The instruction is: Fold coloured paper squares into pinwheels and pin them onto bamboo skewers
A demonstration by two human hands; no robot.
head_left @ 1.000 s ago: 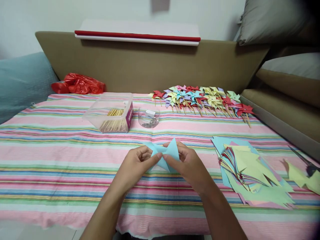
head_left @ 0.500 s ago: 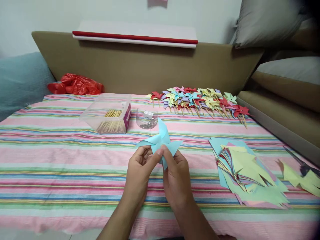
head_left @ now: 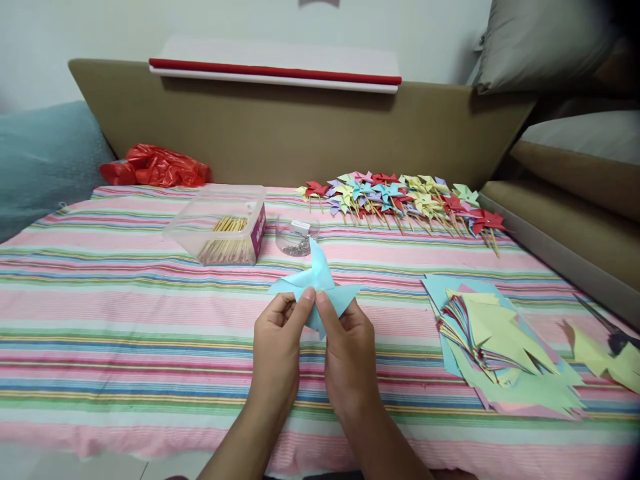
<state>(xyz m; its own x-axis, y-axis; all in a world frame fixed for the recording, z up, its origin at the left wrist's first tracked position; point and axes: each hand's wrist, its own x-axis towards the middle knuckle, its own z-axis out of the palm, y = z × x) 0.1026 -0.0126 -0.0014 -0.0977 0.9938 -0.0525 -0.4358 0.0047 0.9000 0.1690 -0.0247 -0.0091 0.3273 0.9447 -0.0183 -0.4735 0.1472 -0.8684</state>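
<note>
A light blue paper pinwheel [head_left: 320,272] is held up in front of me, its blades folded in towards the centre. My left hand [head_left: 280,327] is closed on its left side, with the thumb pressed near the middle. On the other side my right hand [head_left: 350,333] grips it too, the thumb beside the left one. Both sets of fingers are partly hidden behind the paper. No stick shows on this pinwheel. Just beyond it stands a clear round container [head_left: 296,240] with small metal pieces and a white label inside.
A clear plastic box [head_left: 187,230] of wooden sticks [head_left: 227,243] stands left of centre. Finished pinwheels [head_left: 400,197] lie at the back right. Cut paper sheets [head_left: 500,333] are stacked at right, near dark scissors [head_left: 617,340]. A red plastic bag [head_left: 163,165] lies at the back left.
The thumbs have shifted from overlapping at the pinwheel's centre to lying side by side. The pinwheel has moved slightly left and tilted a little. Both hands still hold it.
</note>
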